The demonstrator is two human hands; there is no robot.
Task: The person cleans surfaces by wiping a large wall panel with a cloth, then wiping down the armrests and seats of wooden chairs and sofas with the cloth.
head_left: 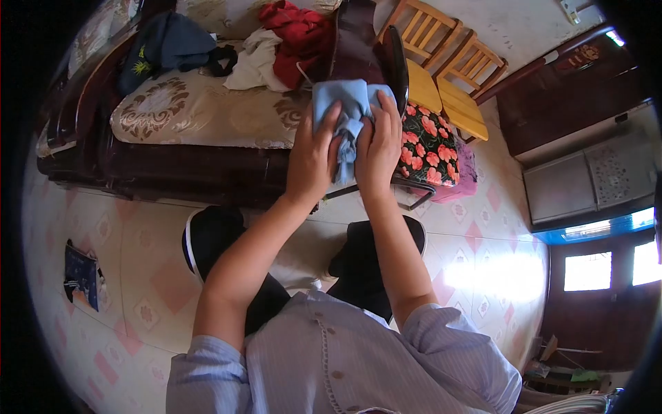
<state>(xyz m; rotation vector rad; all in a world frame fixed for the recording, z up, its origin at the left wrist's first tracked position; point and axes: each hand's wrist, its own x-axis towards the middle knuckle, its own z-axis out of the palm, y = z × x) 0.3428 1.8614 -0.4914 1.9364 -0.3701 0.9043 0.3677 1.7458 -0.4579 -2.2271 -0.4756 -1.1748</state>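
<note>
A light blue cloth (pixel 341 93), bunched and partly folded, is held up in front of me between both hands. My left hand (pixel 312 157) grips its left side, with the thumb lying over the front. On the other side my right hand (pixel 380 152) has its fingers closed around the cloth's right edge. A twisted end of the cloth (pixel 347 155) hangs down between my palms. Whether it is a garment or a plain piece of fabric I cannot tell.
Ahead stands a dark wooden sofa (pixel 207 169) with a patterned cushion (pixel 200 117). On it lie a dark blue garment (pixel 169 45), a white cloth (pixel 256 61) and a red garment (pixel 296 34). Right of my hands are a floral-seated chair (pixel 427 148) and wooden chairs (pixel 458 103). A dark bag (pixel 83 276) lies on the tiled floor.
</note>
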